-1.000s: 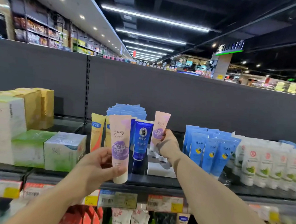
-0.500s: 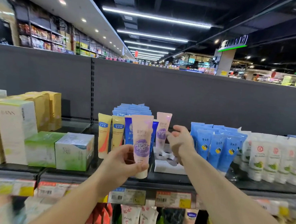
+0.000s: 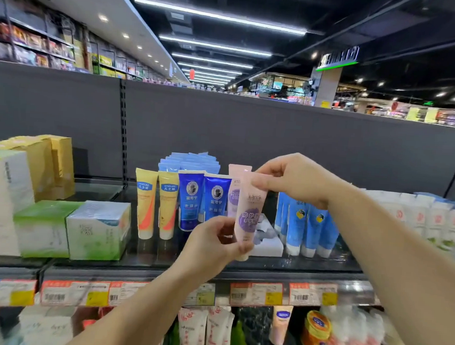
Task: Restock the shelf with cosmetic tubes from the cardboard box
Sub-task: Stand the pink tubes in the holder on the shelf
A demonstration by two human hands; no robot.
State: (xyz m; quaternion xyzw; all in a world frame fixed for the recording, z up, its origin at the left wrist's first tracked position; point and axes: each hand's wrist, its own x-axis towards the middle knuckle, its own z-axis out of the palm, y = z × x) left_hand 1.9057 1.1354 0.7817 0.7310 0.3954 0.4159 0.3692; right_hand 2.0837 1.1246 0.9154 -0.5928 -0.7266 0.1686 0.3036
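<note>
Held tube: a pink cosmetic tube with a purple label (image 3: pixel 249 213) is upright, cap down, in front of the shelf (image 3: pixel 146 254), between both hands.
Left hand: the left hand (image 3: pixel 211 244) grips the tube's lower part, thumb on the front near the cap, fingers curled behind it.
Right hand: the right hand (image 3: pixel 291 180) pinches the tube's flat top edge between thumb and forefinger; the other fingers are curled loosely above.
Shelf row, centre: just behind the held tube stands a second pink tube (image 3: pixel 236 189), upright on the shelf, partly hidden.
White tray: a white moulded tray (image 3: pixel 268 243) lies on the shelf behind the held tube's lower end; whether anything stands in it cannot be told.
Left of the pink tubes: two dark blue tubes (image 3: pixel 202 200) stand side by side, then two yellow tubes (image 3: pixel 155 202); a stack of light blue tubes (image 3: pixel 189 162) sits behind them.
Right of the tray: light blue tubes with white caps (image 3: pixel 307 228), then white tubes (image 3: pixel 415 218) further right.
Far left: green and white cartons (image 3: pixel 71 229) in front, a tall white carton (image 3: pixel 1 198) and yellow boxes (image 3: pixel 48 164) behind.
Shelf edge: price labels (image 3: pixel 256 294) run along the front rail.
Cardboard box: outside the view.
</note>
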